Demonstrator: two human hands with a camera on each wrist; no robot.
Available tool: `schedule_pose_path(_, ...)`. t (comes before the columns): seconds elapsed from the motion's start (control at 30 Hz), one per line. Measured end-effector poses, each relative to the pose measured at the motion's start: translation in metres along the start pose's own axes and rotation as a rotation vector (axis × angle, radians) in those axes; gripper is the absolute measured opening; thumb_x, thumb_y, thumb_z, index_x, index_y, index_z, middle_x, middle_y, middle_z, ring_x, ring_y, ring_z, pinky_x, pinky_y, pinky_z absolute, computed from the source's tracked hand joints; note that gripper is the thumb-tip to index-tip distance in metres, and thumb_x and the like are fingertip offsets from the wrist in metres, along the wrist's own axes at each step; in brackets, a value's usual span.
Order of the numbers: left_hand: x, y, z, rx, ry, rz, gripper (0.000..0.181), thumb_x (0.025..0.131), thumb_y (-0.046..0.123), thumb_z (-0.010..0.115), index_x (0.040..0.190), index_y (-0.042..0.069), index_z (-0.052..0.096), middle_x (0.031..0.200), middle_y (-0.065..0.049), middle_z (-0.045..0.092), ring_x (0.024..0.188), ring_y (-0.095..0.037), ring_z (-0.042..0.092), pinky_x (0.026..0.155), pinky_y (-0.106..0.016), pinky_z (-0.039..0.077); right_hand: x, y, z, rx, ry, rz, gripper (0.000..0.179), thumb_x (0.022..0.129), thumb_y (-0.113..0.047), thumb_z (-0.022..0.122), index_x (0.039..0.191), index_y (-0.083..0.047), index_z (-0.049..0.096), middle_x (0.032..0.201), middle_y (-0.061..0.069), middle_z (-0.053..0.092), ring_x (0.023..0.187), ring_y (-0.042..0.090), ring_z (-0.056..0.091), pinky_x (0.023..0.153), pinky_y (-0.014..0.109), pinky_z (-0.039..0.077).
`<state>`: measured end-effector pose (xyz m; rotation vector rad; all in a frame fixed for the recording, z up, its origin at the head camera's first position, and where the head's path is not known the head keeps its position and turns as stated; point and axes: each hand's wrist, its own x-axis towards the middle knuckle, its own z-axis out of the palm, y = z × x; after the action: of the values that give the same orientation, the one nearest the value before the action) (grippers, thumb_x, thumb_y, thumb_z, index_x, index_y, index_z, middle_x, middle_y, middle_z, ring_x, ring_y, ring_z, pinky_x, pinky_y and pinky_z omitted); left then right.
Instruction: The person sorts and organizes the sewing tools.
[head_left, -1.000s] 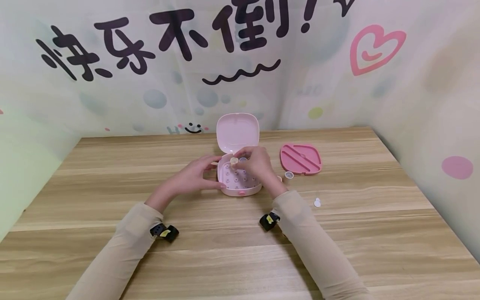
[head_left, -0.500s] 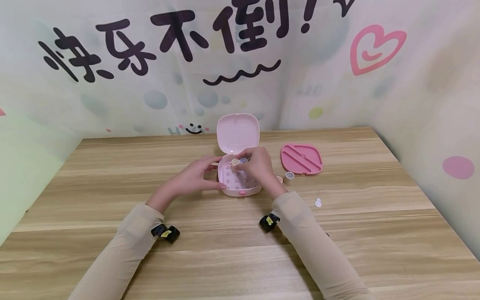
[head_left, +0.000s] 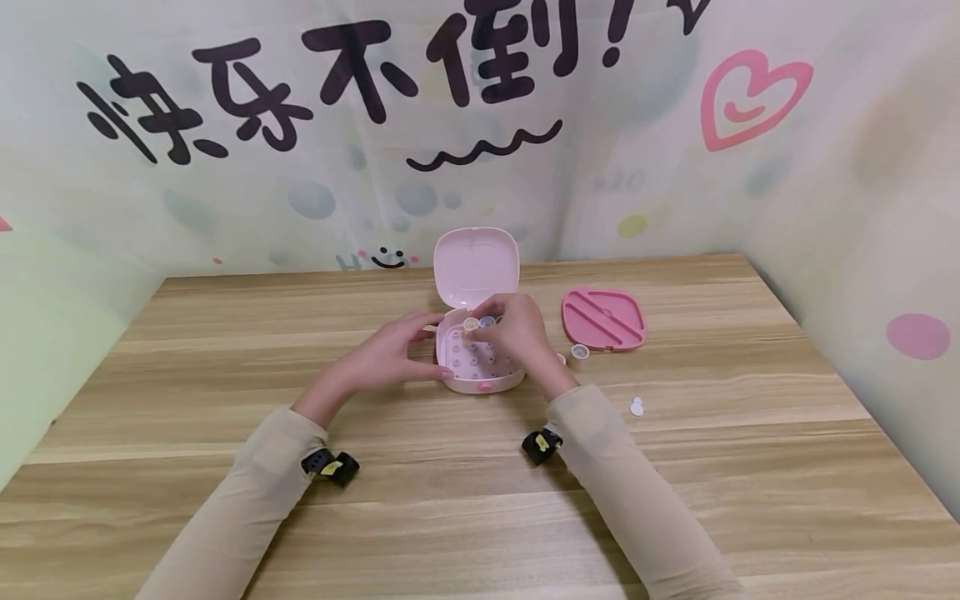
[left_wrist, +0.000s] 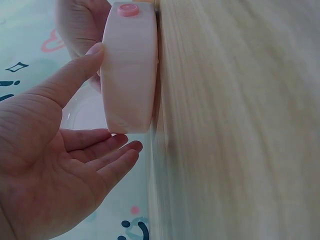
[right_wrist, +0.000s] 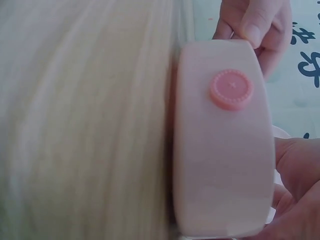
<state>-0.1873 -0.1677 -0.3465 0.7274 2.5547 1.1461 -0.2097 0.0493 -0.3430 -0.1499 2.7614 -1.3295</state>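
A pale pink box (head_left: 483, 386) stands on the table with its lid (head_left: 477, 267) raised at the back. Rows of small pegs (head_left: 473, 362) cover its inside floor. My left hand (head_left: 390, 348) holds the box's left side, thumb at the front rim and fingers farther back. In the left wrist view the other fingertips (left_wrist: 134, 146) stick out past the wall. Over the box, my right hand (head_left: 517, 332) pinches a small round cap with a yellowish rim (head_left: 471, 323) between thumb and forefinger. Just beside it sits a bluish cap (head_left: 487, 322); my right hand covers part of the inside.
A darker pink tray (head_left: 604, 318) with slots lies right of the box. One round cap (head_left: 580, 352) sits by its near edge, another (head_left: 561, 358) partly behind my right wrist. A small white piece (head_left: 637, 406) lies nearer on the wooden table (head_left: 450, 533). A printed cloth (head_left: 300, 225) hangs behind.
Both hands stay at the box, almost still. The pinched cap keeps nearly the same place over the back left of the box. The right wrist has shifted very slightly to the right.
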Motion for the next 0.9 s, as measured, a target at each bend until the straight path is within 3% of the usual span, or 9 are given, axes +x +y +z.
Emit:
schedule_pose_path(0.27, 0.0, -0.003, 0.001, 0.007, -0.009, -0.001, 0.078, 0.091, 0.021, 0.084, 0.155, -0.002, 0.045, 0.153, -0.024, 0.052, 0.14, -0.045, 0.054, 0.119, -0.056, 0.046, -0.004, 0.001, -0.005, 0.013, -0.015, 0.014, 0.029, 0.086, -0.01, 0.088, 0.112, -0.003, 0.078, 0.121, 0.015, 0.077, 0.125, 0.033, 0.065, 0.11, 0.046, 0.052)
schedule_pose_path(0.57, 0.0, -0.001, 0.0, 0.003, -0.008, 0.001, 0.078, 0.091, 0.022, 0.084, 0.155, -0.002, 0.046, 0.152, -0.023, 0.053, 0.14, -0.044, 0.053, 0.119, -0.055, 0.045, -0.012, 0.0, -0.013, -0.019, 0.004, -0.024, 0.034, 0.086, -0.012, 0.088, 0.117, -0.004, 0.077, 0.122, 0.014, 0.075, 0.123, 0.033, 0.064, 0.109, 0.048, 0.053)
schedule_pose_path(0.9, 0.001, 0.001, 0.0, 0.017, -0.004, -0.002, 0.078, 0.091, 0.022, 0.084, 0.155, -0.002, 0.046, 0.152, -0.023, 0.053, 0.139, -0.044, 0.055, 0.119, -0.054, 0.046, -0.026, 0.004, -0.03, -0.023, 0.013, -0.097, 0.036, 0.083, -0.009, 0.09, 0.117, -0.002, 0.077, 0.13, 0.02, 0.07, 0.134, 0.038, 0.057, 0.12, 0.054, 0.041)
